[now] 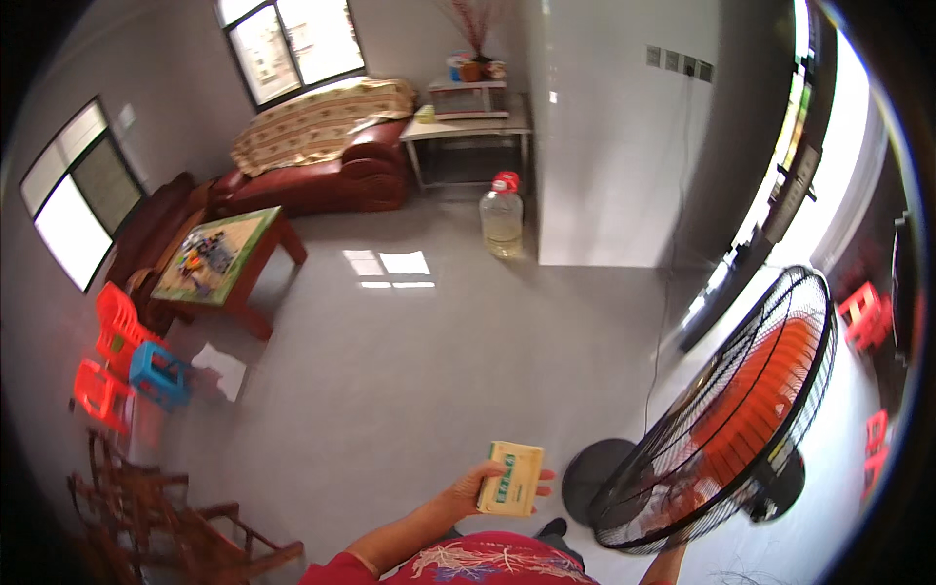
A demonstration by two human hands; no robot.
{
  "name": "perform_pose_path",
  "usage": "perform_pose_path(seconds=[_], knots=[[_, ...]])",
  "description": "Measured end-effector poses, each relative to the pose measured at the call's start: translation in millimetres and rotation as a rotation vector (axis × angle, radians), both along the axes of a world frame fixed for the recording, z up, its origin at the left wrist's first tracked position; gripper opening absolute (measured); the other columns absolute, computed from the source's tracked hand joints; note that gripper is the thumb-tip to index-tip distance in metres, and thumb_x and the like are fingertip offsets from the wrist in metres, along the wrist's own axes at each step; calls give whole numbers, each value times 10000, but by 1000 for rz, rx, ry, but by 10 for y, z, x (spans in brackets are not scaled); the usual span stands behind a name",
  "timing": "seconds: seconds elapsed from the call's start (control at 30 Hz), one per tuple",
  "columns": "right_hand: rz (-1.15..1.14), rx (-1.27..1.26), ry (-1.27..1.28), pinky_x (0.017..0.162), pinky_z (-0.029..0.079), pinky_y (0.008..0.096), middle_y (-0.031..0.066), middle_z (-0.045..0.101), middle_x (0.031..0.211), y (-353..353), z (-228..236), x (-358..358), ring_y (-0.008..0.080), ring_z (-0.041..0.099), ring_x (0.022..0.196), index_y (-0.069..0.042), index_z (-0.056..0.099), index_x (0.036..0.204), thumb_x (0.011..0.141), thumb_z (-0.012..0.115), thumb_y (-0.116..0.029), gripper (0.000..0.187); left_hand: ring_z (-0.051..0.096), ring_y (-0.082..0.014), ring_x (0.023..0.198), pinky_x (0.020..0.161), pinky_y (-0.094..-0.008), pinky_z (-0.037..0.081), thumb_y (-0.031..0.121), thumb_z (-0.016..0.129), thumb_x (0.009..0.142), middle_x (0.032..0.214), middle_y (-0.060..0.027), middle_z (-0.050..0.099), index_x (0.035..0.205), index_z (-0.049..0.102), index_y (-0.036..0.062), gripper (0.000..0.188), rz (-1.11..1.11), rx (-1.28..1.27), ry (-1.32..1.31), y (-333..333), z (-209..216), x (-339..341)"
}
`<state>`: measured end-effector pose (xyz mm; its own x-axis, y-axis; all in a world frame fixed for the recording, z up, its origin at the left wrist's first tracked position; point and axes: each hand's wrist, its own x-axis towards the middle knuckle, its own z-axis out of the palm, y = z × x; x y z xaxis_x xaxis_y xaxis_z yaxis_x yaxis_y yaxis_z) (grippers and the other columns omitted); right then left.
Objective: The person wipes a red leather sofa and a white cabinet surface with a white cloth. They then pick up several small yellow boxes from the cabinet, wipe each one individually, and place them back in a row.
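Left hand (478,487) grips a small yellow box (511,479) by its edge, held up over the grey floor (409,370); right hand hidden behind the standing fan (731,419), state unclear; risk: thin pinch slips, box drops near the fan's base.

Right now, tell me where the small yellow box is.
In the head view, the small yellow box is low centre, held in the left hand, just left of the standing fan.
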<state>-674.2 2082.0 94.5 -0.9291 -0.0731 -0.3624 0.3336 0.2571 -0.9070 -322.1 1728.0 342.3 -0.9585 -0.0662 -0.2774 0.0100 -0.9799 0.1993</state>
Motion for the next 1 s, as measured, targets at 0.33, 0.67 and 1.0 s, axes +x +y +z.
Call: perform_pose_path(seconds=[0.33, 0.67, 1.0], knots=[[-171, -10, -652, 537, 454, 339, 74, 577, 753, -567, -374, 2598, 208, 567, 633, -31, 625, 830, 753, 665, -218, 206, 586, -353, 1004, 857, -529, 492, 406, 644, 803, 1115, -183, 581, 1246, 481, 54, 589, 389, 1, -397, -1172, -300, 1481], [613, -579, 19, 831, 470, 312, 71, 551, 1128, -4760, 2161, 2354, 193, 553, 1004, -16, 540, 1185, 801, 618, -70, 396, 581, -319, 1061, 889, -466, 494, 383, 570, 887, 1161, -158, 579, 1277, 462, 53, 522, 454, -282, -210, -2786, -169, 970], [954, -659, 762, 755, 460, 323, 110, 563, 978, -7960, 2799, 2310, 246, 552, 891, -48, 602, 1050, 758, 609, -15, 294, 604, -217, 1022, 846, -367, 528, 173, 662, 798, 1104, -104, 593, 1293, 416, 52, 566, 508, -464, -255, -4542, 66, 316]])
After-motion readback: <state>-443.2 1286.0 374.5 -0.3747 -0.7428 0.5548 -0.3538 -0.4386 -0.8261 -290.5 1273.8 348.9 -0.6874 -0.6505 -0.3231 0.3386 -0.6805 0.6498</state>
